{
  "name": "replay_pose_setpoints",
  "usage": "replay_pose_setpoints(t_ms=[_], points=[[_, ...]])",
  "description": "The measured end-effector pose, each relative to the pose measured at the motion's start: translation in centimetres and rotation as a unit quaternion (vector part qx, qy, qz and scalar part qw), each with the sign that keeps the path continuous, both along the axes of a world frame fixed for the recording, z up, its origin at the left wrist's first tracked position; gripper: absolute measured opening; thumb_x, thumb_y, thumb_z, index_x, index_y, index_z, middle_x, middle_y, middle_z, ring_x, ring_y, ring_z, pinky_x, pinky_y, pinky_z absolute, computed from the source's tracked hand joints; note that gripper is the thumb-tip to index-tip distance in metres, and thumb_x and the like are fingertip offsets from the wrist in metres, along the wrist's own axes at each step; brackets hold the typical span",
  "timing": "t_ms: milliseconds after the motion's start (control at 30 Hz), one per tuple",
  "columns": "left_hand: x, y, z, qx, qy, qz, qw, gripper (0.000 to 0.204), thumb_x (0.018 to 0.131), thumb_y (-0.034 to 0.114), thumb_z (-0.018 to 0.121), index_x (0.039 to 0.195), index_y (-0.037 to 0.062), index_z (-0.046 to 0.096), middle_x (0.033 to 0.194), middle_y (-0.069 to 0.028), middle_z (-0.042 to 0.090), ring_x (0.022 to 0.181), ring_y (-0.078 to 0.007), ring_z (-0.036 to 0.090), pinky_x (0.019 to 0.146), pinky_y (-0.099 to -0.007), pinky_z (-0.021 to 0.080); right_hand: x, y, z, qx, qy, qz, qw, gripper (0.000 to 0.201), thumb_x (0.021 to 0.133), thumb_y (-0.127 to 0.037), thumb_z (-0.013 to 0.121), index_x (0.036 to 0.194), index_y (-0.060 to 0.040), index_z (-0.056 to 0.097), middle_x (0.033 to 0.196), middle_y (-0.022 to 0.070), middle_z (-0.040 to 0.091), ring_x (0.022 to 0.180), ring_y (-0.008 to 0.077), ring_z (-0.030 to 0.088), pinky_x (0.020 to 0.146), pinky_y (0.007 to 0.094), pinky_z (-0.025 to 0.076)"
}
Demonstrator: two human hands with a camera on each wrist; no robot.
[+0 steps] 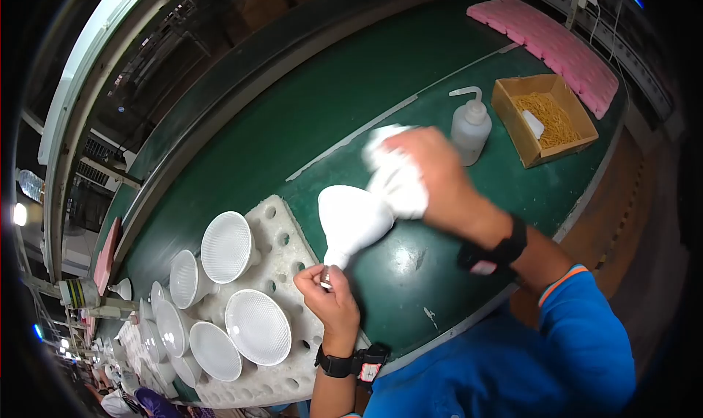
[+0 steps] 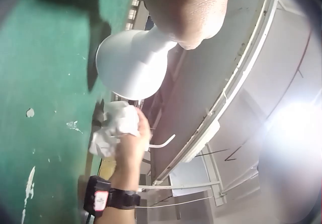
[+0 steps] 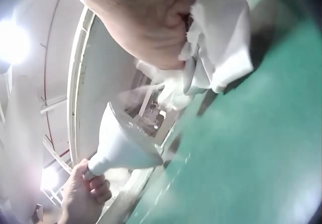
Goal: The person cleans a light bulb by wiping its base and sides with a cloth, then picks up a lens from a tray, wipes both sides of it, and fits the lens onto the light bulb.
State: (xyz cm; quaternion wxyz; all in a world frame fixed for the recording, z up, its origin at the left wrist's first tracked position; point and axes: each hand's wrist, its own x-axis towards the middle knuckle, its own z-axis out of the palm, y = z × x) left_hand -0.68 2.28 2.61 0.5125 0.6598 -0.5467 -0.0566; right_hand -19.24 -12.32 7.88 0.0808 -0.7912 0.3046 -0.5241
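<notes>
My left hand pinches a white reflector light bulb by its metal screw base, wide end pointing up and away in the head view. A crumpled white cloth is bunched in my right hand, which is blurred in the head view. The cloth overlaps the right side of the bulb there. In the left wrist view the cloth lies just past the bulb's rim. The right wrist view has the bulb tilted above the green surface, with the left hand at its narrow end.
Several reflector bulbs stand in a pale foam tray with round holes, at left on the green table. A squeeze bottle stands at right beside a cardboard box of yellowish strands. Pink foam lies behind.
</notes>
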Motion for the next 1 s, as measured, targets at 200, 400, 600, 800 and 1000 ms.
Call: replay_pose_setpoints(t_ms=[200,400,600,800,1000], points=[[0.3,1.1,-1.4,-0.016,0.045,-0.050,0.998,0.020,0.091,0.012,0.057,0.102,-0.0017,0.048,0.092,-0.0078,0.047,0.078,-0.0160,0.046,0.071,-0.0301,0.042,7.2,-0.4,-1.4,0.047,0.198,0.148,0.968,0.015,0.074,-0.019,0.059,0.087,-0.0109,0.061,0.088,0.0100,0.064,0.086,0.0291,0.063,0.077,0.0379,0.050],[0.5,0.1,-0.8,-0.007,0.014,0.021,1.000,0.020,0.092,0.013,0.052,0.102,-0.0021,0.045,0.088,-0.0098,0.050,0.074,-0.0148,0.047,0.066,-0.0291,0.041,0.4,-2.1,-6.1,0.229,0.147,0.015,0.962,0.041,0.072,-0.002,0.066,0.112,-0.0085,0.060,0.099,0.0140,0.062,0.095,0.0338,0.062,0.079,0.0380,0.050],[0.7,-0.4,0.0,0.008,0.073,0.059,0.996,0.020,0.095,0.016,0.044,0.102,-0.0029,0.046,0.084,-0.0084,0.049,0.072,-0.0141,0.045,0.068,-0.0278,0.040,-5.0,-0.2,-4.4,0.195,0.259,0.078,0.943,0.061,0.067,-0.002,0.069,0.125,-0.0092,0.051,0.133,0.0157,0.041,0.125,0.0355,0.039,0.096,0.0414,0.039],[1.5,-1.0,-0.7,0.057,0.152,0.083,0.983,0.018,0.097,0.017,0.045,0.096,-0.0008,0.046,0.086,-0.0066,0.047,0.080,-0.0139,0.044,0.073,-0.0281,0.039,-14.2,1.5,5.3,0.315,0.168,0.110,0.928,0.082,0.059,-0.014,0.081,0.134,-0.0093,0.048,0.141,0.0147,0.039,0.131,0.0320,0.037,0.109,0.0410,0.028],[1.5,-1.1,-0.2,0.066,0.218,0.095,0.969,0.029,0.101,0.028,0.038,0.084,0.0057,0.045,0.070,0.0009,0.044,0.060,-0.0054,0.039,0.051,-0.0221,0.032,-14.2,4.0,0.2,0.216,0.236,0.175,0.931,0.045,0.069,-0.007,0.073,0.113,-0.0116,0.064,0.121,0.0126,0.057,0.110,0.0326,0.052,0.095,0.0411,0.039]])
